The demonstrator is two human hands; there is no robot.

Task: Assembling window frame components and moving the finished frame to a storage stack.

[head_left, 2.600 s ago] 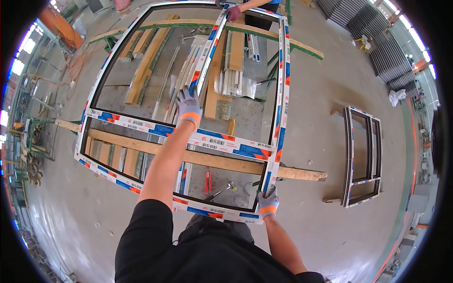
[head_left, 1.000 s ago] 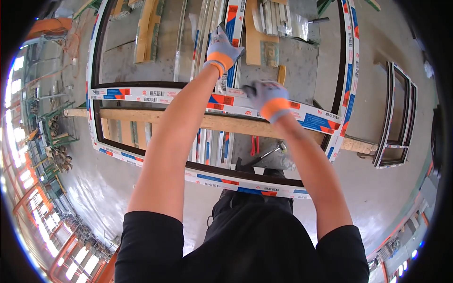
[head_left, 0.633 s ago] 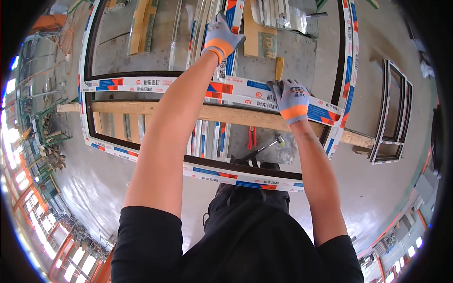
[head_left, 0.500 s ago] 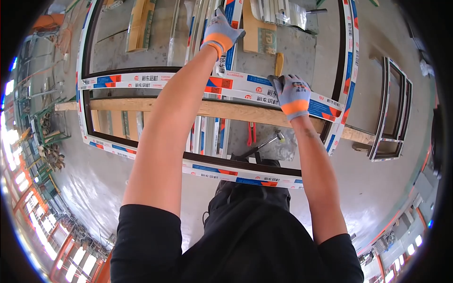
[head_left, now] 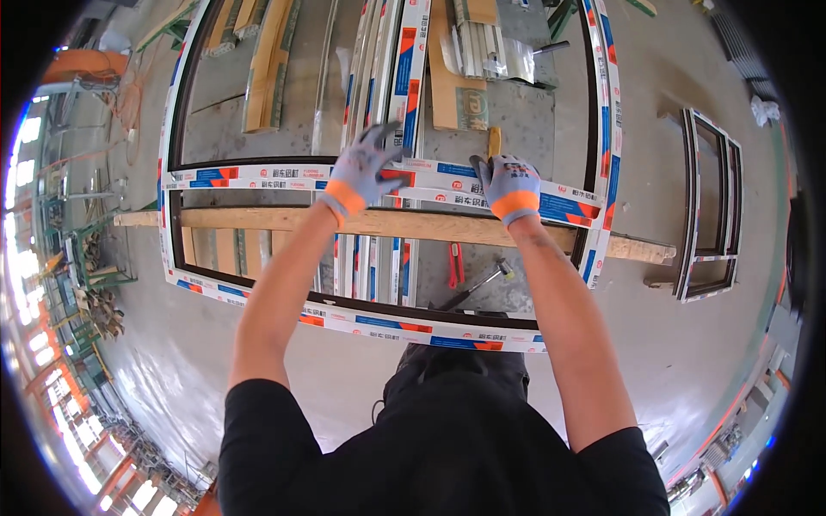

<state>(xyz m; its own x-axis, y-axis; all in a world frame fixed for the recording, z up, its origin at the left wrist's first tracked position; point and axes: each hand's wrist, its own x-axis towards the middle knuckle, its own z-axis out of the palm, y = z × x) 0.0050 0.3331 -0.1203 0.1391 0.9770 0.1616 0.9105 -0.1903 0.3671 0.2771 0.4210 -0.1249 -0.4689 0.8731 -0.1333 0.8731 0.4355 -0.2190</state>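
A large dark window frame covered in printed white, blue and orange protective film lies in front of me, its near rail point(head_left: 379, 329) closest to my body. Both my hands wear grey gloves with orange cuffs. My left hand point(head_left: 365, 168) is over the crossbar point(head_left: 288, 178), near where the upright bar point(head_left: 409, 64) meets it. Its fingers are spread and hold nothing. Farther right, my right hand point(head_left: 511, 185) grips the same crossbar, fingers curled over the far edge and thumb to the left. The undersides of its fingers are hidden.
A wooden beam point(head_left: 413, 225) runs beneath the frame. Below lie a hammer point(head_left: 471, 287), a red-handled tool point(head_left: 456, 265), cardboard-wrapped profiles point(head_left: 268, 77) and bare metal profiles point(head_left: 477, 47). A yellow handle point(head_left: 494, 141) shows beyond my right hand. A smaller frame point(head_left: 712, 198) stands at right.
My left hand has drawn back from far along the upright bar to the crossbar, its fingers now spread. My right hand stays on the crossbar. The view has shifted slightly.
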